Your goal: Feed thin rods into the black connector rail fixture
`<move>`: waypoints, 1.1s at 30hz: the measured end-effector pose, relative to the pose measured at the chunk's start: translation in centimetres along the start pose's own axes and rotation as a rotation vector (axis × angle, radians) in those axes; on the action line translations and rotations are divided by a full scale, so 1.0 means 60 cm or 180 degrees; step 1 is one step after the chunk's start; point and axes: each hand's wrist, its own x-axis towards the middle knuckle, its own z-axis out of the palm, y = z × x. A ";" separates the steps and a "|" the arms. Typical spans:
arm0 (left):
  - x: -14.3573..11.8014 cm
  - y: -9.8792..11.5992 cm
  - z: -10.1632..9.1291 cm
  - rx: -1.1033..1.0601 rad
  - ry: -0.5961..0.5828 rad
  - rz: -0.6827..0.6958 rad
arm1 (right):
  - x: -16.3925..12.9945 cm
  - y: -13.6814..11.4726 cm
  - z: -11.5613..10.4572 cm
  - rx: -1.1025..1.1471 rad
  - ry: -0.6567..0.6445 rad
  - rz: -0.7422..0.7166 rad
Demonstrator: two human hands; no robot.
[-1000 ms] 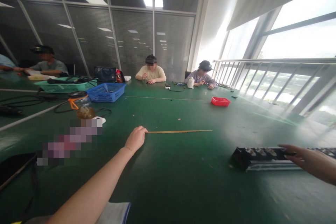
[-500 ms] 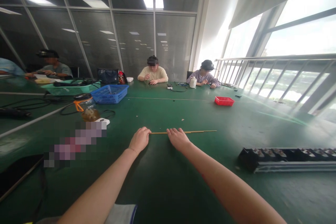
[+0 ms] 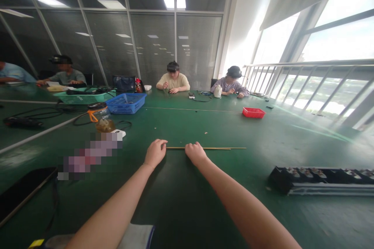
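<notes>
A long thin brass-coloured rod (image 3: 217, 148) lies flat on the green table (image 3: 187, 198), running left to right. My left hand (image 3: 154, 152) is closed around the rod's left end. My right hand (image 3: 195, 153) is curled over the rod a short way to the right of the left hand, gripping it. The rest of the rod sticks out to the right of my right hand, resting on the table.
A long black tray of small parts (image 3: 321, 179) lies at the right. A red bin (image 3: 253, 112), a blue basket (image 3: 126, 103), a green basket (image 3: 83, 95) and a glass jar (image 3: 101, 118) stand farther back. Several people sit at the far side.
My right hand left the black tray at the right and came across to the rod, closing on it beside my left hand. The left hand has stayed on the rod's end.
</notes>
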 end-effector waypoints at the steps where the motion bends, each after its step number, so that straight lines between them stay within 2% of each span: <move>1: 0.002 -0.003 0.000 -0.0047 0.0077 -0.0147 | -0.005 0.005 0.000 -0.0032 0.0038 0.0108; 4: 0.005 -0.008 -0.002 -0.0107 0.0228 -0.0491 | -0.030 0.031 -0.012 -0.0123 0.0213 0.0378; 7: 0.007 -0.010 -0.001 -0.0137 0.0221 -0.0621 | -0.074 0.074 -0.041 -0.0172 0.0469 0.0402; 11: 0.008 -0.010 0.001 -0.0128 0.0135 -0.0677 | -0.174 0.149 -0.076 -0.0253 0.0918 0.0386; 13: 0.008 -0.010 0.001 -0.0095 0.0096 -0.0672 | -0.240 0.195 -0.080 -0.0434 0.1441 0.0428; 14: 0.008 -0.009 0.001 -0.0077 0.0075 -0.0668 | -0.276 0.219 -0.077 -0.0557 0.1586 0.0460; 16: 0.008 -0.006 0.001 -0.0042 0.0031 -0.0656 | -0.351 0.271 -0.063 -0.0796 0.1598 0.0564; 19: 0.008 -0.002 0.000 0.0005 -0.0016 -0.0601 | -0.458 0.345 -0.028 -0.1037 0.1390 0.0732; 22: 0.008 0.000 0.000 0.0052 -0.0052 -0.0536 | -0.537 0.395 0.013 -0.0980 0.1272 0.0818; 24: 0.007 0.000 -0.001 0.0076 -0.0075 -0.0512 | -0.566 0.412 0.036 -0.0896 0.1200 0.0925; 27: 0.006 0.000 -0.002 0.0089 -0.0098 -0.0518 | -0.578 0.417 0.056 -0.0822 0.1147 0.1041; 33: 0.006 0.000 -0.004 0.0082 -0.0166 -0.0535 | -0.573 0.417 0.061 -0.0915 0.1251 0.0895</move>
